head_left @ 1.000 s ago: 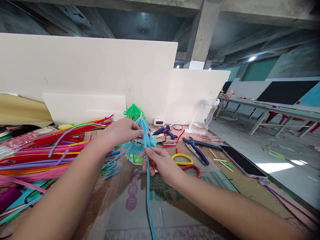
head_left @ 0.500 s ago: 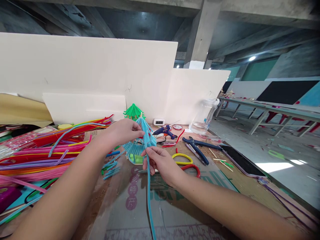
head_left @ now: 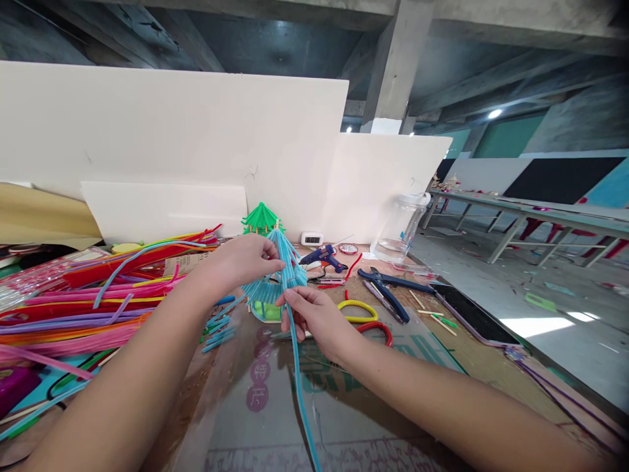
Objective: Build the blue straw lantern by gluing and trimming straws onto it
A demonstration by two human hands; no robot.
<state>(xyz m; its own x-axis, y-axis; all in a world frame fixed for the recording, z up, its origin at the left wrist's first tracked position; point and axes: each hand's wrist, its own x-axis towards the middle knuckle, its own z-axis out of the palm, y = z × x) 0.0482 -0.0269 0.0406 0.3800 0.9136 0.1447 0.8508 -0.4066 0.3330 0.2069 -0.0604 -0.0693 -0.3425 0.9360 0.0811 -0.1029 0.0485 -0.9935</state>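
A craft workshop, I'd say, set up inside a raw concrete hall. Bundles of bright pipe cleaners (head_left: 73, 339) sprawl left of the fingers (head_left: 268, 248) across a cluttered worktable (head_left: 183, 396). Just right of them lies a navy glue gun (head_left: 324, 257), with scissors (head_left: 361, 313) and blue-handled pliers (head_left: 394, 305) farther right. Beyond the fingers stand plain white boards (head_left: 171, 124), and above those, bare beams (head_left: 289, 13) and a pillar (head_left: 398, 72). Well off to their right, another long table (head_left: 531, 213) stands on a floor (head_left: 481, 282) littered with scraps.
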